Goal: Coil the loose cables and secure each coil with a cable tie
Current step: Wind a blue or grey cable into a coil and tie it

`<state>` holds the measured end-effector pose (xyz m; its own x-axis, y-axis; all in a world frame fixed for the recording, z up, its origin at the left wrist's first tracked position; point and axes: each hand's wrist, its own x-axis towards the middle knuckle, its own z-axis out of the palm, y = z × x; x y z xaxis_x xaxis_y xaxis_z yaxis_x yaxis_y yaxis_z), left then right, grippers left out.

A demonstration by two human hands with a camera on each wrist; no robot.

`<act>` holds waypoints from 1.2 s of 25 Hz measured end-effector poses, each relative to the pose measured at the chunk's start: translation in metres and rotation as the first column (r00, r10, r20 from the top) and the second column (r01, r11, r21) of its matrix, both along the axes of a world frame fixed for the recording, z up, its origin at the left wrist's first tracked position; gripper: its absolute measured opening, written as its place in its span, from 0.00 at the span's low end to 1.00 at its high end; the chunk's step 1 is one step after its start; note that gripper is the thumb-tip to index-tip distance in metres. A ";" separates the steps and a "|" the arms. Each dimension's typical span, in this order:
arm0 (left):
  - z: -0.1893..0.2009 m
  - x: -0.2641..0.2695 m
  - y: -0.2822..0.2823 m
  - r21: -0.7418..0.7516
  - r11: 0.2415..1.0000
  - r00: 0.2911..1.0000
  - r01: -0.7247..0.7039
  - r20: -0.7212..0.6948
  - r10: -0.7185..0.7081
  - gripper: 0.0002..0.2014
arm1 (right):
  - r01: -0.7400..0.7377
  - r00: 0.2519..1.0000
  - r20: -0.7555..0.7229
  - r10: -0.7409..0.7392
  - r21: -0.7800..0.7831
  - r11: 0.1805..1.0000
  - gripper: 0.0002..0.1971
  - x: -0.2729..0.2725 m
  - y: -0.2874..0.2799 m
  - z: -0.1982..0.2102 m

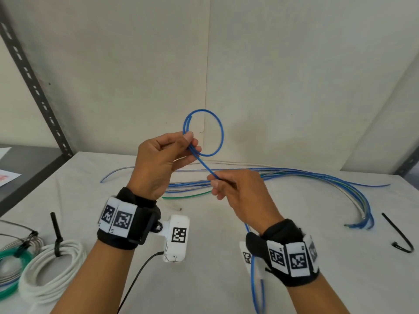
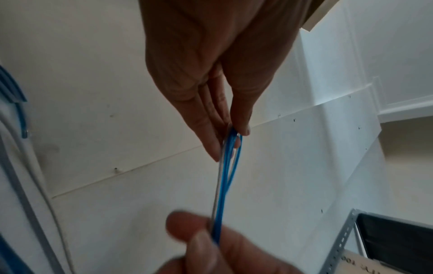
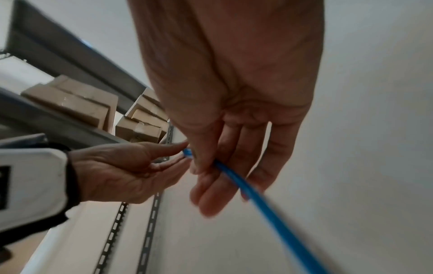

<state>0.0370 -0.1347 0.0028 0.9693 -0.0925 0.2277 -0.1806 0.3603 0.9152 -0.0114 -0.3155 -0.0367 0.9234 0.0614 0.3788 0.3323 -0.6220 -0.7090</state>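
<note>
A thin blue cable (image 1: 221,132) forms a small round coil held up above the table. My left hand (image 1: 189,143) pinches the coil's loops together between thumb and fingers; in the left wrist view the left hand (image 2: 230,137) holds the blue cable (image 2: 226,176) edge-on. My right hand (image 1: 214,180) pinches the cable's running length just below the coil, and the tail drops past my right wrist. In the right wrist view the right hand (image 3: 201,163) grips the blue cable (image 3: 257,196). A loose black cable tie (image 1: 395,232) lies at the right.
A bundle of loose blue, white and green cables (image 1: 306,175) lies across the back of the white table (image 1: 215,245). Tied white coil (image 1: 51,268), green coil (image 1: 9,257) and grey coil sit front left. A dark metal shelf upright (image 1: 29,75) stands at the left.
</note>
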 end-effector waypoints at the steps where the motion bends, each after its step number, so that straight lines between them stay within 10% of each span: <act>1: 0.001 0.002 0.003 -0.025 1.000 1.000 -0.012 -0.014 0.012 0.07 | 0.018 1.000 0.009 -0.017 -0.091 0.996 0.12 0.000 -0.006 0.000; 7: 0.003 0.010 0.020 -0.088 0.992 0.996 -0.088 -0.020 0.086 0.07 | 0.095 0.994 -0.009 -0.105 -0.357 0.929 0.11 -0.002 -0.019 0.009; 19: -0.003 0.017 0.027 0.073 0.995 0.998 -0.064 0.033 0.061 0.07 | 0.328 0.938 0.009 -0.346 -0.345 0.879 0.11 -0.001 -0.059 0.018; 23: -0.003 0.011 0.026 0.273 0.960 0.995 0.070 0.050 -0.087 0.11 | 0.253 0.967 -0.005 -0.254 0.140 0.957 0.12 0.001 -0.074 0.022; 25: -0.004 0.007 0.020 0.384 0.913 0.987 0.136 0.027 -0.158 0.11 | 0.152 0.985 -0.003 -0.172 0.477 0.866 0.15 0.001 -0.073 0.027; 30: -0.012 -0.004 -0.009 0.527 0.805 0.953 0.273 -0.032 -0.303 0.08 | 0.096 0.953 0.136 -0.271 0.713 0.695 0.16 -0.001 -0.057 0.031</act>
<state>0.0331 -0.1434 -0.0092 0.8676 -0.4840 0.1137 -0.1959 -0.1225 0.9730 -0.0126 -0.3723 -0.0055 0.7773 -0.4596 0.4296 0.4606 -0.0495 -0.8862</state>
